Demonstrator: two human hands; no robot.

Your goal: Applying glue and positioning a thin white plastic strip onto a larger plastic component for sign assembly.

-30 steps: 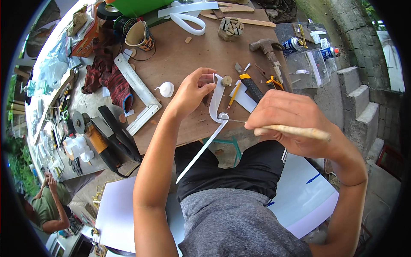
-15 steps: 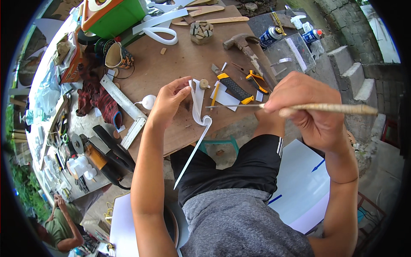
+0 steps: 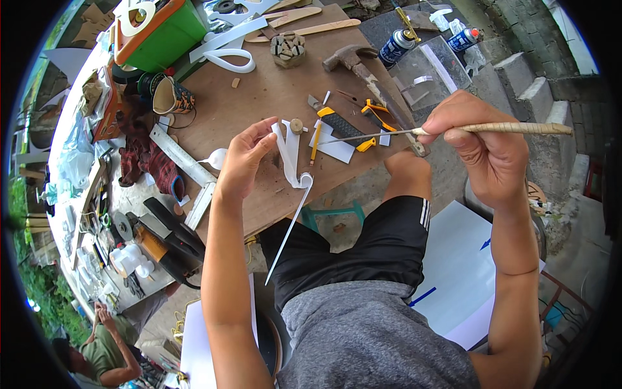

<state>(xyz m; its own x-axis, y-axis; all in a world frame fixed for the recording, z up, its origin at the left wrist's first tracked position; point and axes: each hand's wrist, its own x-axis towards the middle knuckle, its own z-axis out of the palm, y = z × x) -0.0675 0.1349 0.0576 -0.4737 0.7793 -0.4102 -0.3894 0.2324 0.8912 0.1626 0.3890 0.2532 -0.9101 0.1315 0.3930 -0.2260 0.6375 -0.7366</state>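
My left hand [image 3: 243, 159] pinches the upper end of a bent white strip [image 3: 289, 159] between thumb and fingers. The strip has a curl at its lower bend, and a long thin tail hangs over the table's front edge toward my shorts. In my right hand [image 3: 483, 146], raised at the right, is a thin metal spike tool with a long wrapped handle [image 3: 528, 128]. Its shaft points left across the table, its tip apart from the strip. Close by lie a round wooden piece [image 3: 296, 126], a yellow pencil [image 3: 315, 144], a white card [image 3: 337, 150] and a utility knife [image 3: 345, 129].
Pliers [image 3: 374, 117] and a hammer [image 3: 369, 78] lie at the table's right side. Left are a white squeeze bottle [image 3: 217, 159], a metal square [image 3: 181, 159] and an angle grinder [image 3: 152, 245]. A green bin [image 3: 152, 42] and spray cans [image 3: 396, 47] stand farther back. Another person [image 3: 107, 343] is lower left.
The tool now slants more, its handle end higher than the tip. My left hand still holds the white strip. The whole view has shifted slightly.
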